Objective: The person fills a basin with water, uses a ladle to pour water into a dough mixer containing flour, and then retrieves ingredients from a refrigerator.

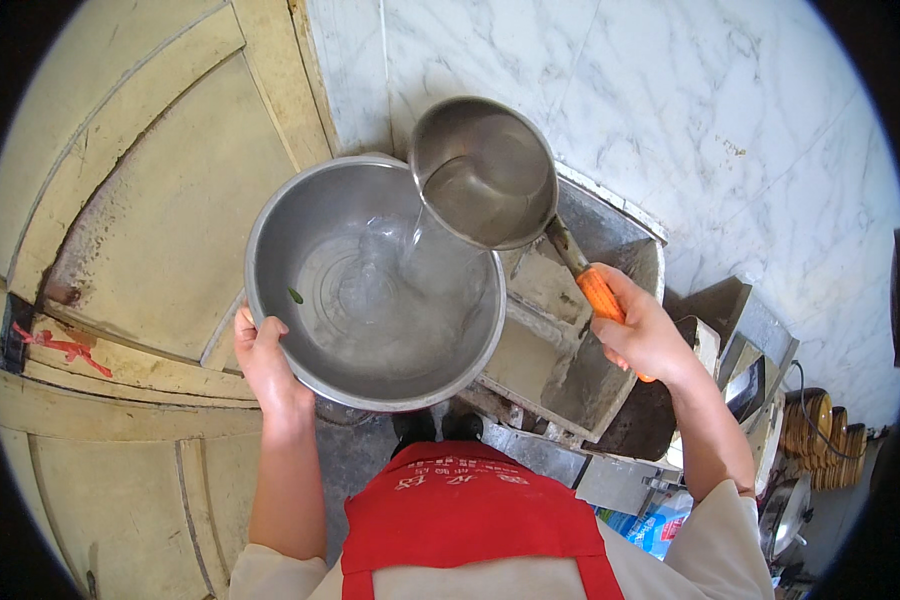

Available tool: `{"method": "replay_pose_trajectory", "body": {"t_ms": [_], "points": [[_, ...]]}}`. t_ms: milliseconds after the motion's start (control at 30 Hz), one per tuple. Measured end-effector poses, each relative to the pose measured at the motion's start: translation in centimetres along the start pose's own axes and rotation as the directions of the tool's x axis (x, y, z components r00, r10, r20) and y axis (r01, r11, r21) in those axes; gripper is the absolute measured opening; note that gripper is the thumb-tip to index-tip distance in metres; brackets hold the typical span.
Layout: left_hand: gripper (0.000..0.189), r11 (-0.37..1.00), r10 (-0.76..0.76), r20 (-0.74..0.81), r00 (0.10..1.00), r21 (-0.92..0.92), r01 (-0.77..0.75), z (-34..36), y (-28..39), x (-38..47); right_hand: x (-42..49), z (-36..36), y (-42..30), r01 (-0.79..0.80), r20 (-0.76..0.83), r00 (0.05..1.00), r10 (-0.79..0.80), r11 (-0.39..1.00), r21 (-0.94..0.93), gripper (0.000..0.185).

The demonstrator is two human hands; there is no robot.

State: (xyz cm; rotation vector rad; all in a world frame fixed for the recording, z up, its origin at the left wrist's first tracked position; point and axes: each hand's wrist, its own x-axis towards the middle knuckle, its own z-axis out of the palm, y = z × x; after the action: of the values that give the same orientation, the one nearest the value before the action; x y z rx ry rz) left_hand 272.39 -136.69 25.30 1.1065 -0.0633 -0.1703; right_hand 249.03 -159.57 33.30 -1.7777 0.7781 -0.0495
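My left hand (265, 352) grips the left rim of a wide stainless steel basin (264, 247), its thumb over the edge. Clear water (420, 315) covers the basin's bottom, and a small green leaf piece (295, 295) lies near the left wall inside. In my right hand (637, 322) is the orange handle (600, 292) of a large metal ladle (487, 112). The ladle's bowl is tilted over the basin's far right rim and still holds water. A thin stream runs from its lip into the basin.
A worn stone sink (630, 401) stands under the basin to the right, against a marbled wall (645, 90). On the left is a cream wooden door (172, 202) with a red tie (64, 349). Further right are stacked brown dishes (817, 435) and a lidded pan (787, 517).
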Motion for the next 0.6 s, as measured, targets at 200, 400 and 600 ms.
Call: {"method": "replay_pose_trajectory", "body": {"t_ms": [200, 400, 600], "points": [[0.018, 0.999, -0.011, -0.002, 1.0, 0.033, 0.011, -0.4, -0.1, 0.2, -0.3, 0.1, 1.9, 0.193, -0.012, 0.969, -0.247, 0.783, -0.592, 0.059], [0.018, 0.999, -0.051, -0.021, 0.998, -0.001, 0.051, 0.8, 0.6, -0.3, -0.3, -0.3, 5.4, 0.135, -0.141, 0.981, -0.135, 0.991, -0.014, 0.057], [0.017, 0.999, -0.043, 0.009, 0.999, 0.03, 0.043, 1.8, 1.0, -0.2, -1.5, -0.4, 8.2, -0.132, -0.109, 0.975, 0.195, 0.898, 0.419, 0.05]]}}
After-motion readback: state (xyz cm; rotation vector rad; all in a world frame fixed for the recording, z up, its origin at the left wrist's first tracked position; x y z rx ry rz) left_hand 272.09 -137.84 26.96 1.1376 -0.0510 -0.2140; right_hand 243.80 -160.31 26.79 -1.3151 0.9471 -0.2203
